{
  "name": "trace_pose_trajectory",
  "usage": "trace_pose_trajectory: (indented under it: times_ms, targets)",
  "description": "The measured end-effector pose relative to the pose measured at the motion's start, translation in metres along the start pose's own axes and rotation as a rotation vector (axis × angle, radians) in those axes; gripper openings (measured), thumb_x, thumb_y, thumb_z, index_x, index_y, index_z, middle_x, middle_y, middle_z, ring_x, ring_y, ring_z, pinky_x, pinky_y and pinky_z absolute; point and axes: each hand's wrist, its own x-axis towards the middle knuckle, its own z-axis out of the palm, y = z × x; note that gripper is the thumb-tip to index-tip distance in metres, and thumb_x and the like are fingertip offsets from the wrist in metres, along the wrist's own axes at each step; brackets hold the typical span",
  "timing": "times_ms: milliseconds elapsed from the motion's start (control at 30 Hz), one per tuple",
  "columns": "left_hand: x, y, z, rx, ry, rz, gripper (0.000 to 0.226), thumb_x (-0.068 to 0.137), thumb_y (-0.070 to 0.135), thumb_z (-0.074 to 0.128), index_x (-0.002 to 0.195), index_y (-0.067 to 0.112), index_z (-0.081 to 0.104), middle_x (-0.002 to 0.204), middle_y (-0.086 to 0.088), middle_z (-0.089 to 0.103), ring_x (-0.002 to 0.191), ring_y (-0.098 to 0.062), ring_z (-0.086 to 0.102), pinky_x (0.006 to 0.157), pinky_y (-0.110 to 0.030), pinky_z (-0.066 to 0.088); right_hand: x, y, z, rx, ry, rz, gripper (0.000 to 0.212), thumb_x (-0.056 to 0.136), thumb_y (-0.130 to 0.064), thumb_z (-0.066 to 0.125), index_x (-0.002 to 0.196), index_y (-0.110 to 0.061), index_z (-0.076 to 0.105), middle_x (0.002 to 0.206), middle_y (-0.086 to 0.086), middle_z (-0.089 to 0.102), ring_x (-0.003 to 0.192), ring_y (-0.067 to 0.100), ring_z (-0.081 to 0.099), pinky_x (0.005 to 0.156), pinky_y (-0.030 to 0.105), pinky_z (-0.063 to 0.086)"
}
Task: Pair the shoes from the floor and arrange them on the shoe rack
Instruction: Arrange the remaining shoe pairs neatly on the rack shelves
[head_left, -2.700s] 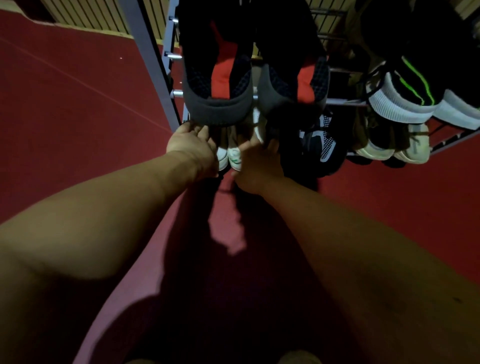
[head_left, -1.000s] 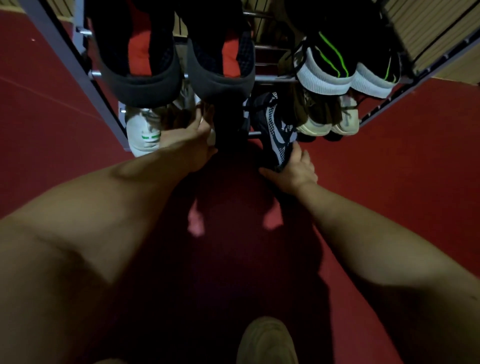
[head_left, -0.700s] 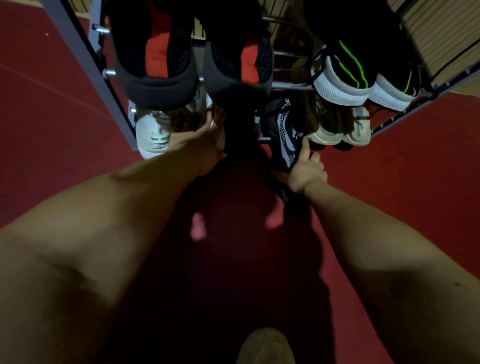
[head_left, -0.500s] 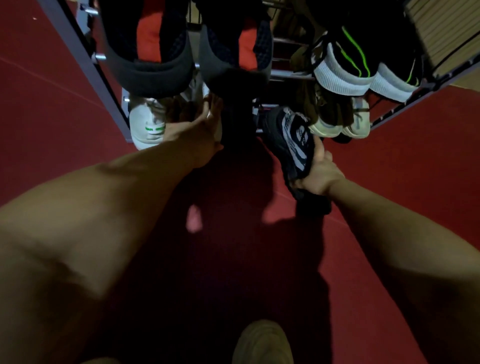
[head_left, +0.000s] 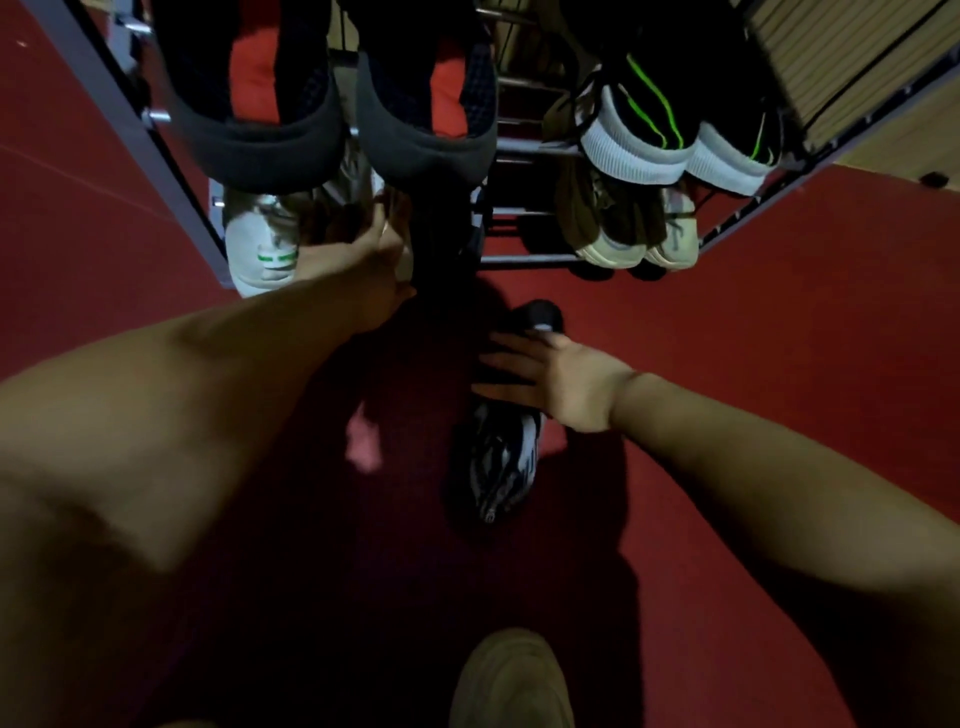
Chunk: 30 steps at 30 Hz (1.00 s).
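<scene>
A black shoe with a white pattern (head_left: 501, 462) lies on the red floor in front of the shoe rack (head_left: 524, 259). My right hand (head_left: 556, 379) lies across its middle and grips it near the opening. On the rack's bottom shelf my left hand (head_left: 363, 270) reaches in with straight fingers, just right of a white shoe with a green stripe (head_left: 260, 254), and touches a second white shoe (head_left: 402, 249) that is mostly hidden in shadow.
On the upper shelf stand a black-and-red pair (head_left: 260, 104) and a black pair with green stripes (head_left: 639, 135). A beige pair (head_left: 628, 234) sits at the lower right. My own foot in a beige shoe (head_left: 509, 675) is at the bottom edge.
My right hand has pulled the black patterned shoe off the bottom shelf and brought it down onto the floor toward me. My left hand has stayed by the white shoes.
</scene>
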Motion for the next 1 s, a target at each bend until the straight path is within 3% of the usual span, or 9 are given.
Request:
trace_pose_trajectory:
  times_ms: [100,200,267,400,533,700,833,900,1000]
  targets:
    - [0.003,-0.001,0.003,-0.049,-0.016,-0.003,0.102,0.069,0.052,0.056,0.148,0.013,0.004,0.15,-0.02,0.019,0.132,-0.046,0.031,0.107,-0.057,0.029,0.031,0.008,-0.018,0.221,-0.096,0.35,0.067,0.091,-0.034,0.05,0.15,-0.032,0.016,0.158,0.006,0.009,0.144,0.028,0.016,0.115,0.04,0.023]
    - [-0.007,0.003,-0.003,-0.032,0.029,-0.046,0.092,0.076,0.045,0.064,0.146,0.009,0.016,0.145,-0.02,0.033,0.133,-0.04,0.033,0.112,-0.049,0.026,0.061,0.013,-0.018,0.942,0.316,0.882,0.077,0.086,-0.028,0.059,0.15,-0.024,0.014,0.15,0.009,0.029,0.132,0.027,0.037,0.107,0.041,0.036]
    - [-0.012,0.005,-0.007,0.019,0.093,-0.048,0.095,0.077,0.042,0.067,0.147,0.011,0.011,0.148,-0.018,0.028,0.138,-0.037,0.024,0.116,-0.045,0.018,0.08,0.017,-0.021,1.464,0.566,1.162,0.089,0.081,-0.039,0.065,0.149,-0.025,0.01,0.14,0.012,0.044,0.122,0.029,0.049,0.103,0.043,0.041]
    - [-0.015,0.008,-0.011,0.154,-0.03,-0.036,0.09,0.091,0.05,0.048,0.149,0.011,-0.009,0.158,-0.009,0.002,0.146,-0.028,0.0,0.116,-0.045,-0.004,0.11,0.023,-0.034,1.846,0.529,1.164,0.093,0.085,-0.045,0.063,0.151,-0.018,0.003,0.121,0.002,0.052,0.111,0.024,0.056,0.095,0.036,0.047]
    - [-0.018,0.009,-0.013,0.196,-0.035,-0.039,0.088,0.092,0.052,0.042,0.149,0.008,-0.009,0.158,-0.011,-0.001,0.146,-0.03,-0.002,0.117,-0.048,-0.003,0.134,0.031,-0.037,1.845,0.486,1.125,0.073,0.09,-0.05,0.054,0.148,-0.017,0.025,0.14,0.011,0.048,0.119,0.024,0.053,0.102,0.036,0.044]
    - [-0.017,0.009,-0.01,0.17,-0.025,-0.061,0.092,0.09,0.053,0.047,0.149,0.006,-0.006,0.157,-0.015,0.006,0.145,-0.033,0.004,0.117,-0.049,0.001,0.134,0.036,-0.03,1.699,0.473,1.218,0.044,0.1,-0.021,0.04,0.142,-0.01,0.035,0.132,0.017,0.053,0.117,0.032,0.054,0.096,0.034,0.043]
    - [-0.013,0.007,-0.011,0.176,0.004,-0.085,0.092,0.087,0.054,0.05,0.15,0.011,-0.001,0.157,-0.014,0.009,0.143,-0.035,0.01,0.117,-0.048,0.005,0.11,0.04,-0.031,1.628,0.531,1.165,0.042,0.1,-0.02,0.039,0.14,-0.009,0.038,0.133,0.013,0.052,0.123,0.029,0.049,0.098,0.028,0.042]
    - [-0.006,0.01,-0.011,0.061,-0.02,-0.116,0.085,0.087,0.045,0.059,0.149,0.01,0.012,0.152,-0.015,0.024,0.139,-0.035,0.022,0.115,-0.047,0.015,0.078,0.046,-0.025,1.54,0.516,1.176,0.044,0.102,-0.023,0.036,0.143,-0.009,0.034,0.135,0.009,0.049,0.128,0.026,0.043,0.1,0.022,0.04]
    - [0.009,0.008,0.005,-0.073,-0.1,-0.184,0.077,0.086,0.039,0.063,0.146,0.009,0.026,0.146,-0.019,0.034,0.132,-0.038,0.034,0.11,-0.05,0.027,0.021,0.047,-0.003,1.337,0.324,1.214,0.049,0.1,-0.033,0.038,0.147,-0.02,0.03,0.144,0.006,0.045,0.133,0.027,0.04,0.112,0.043,0.028]
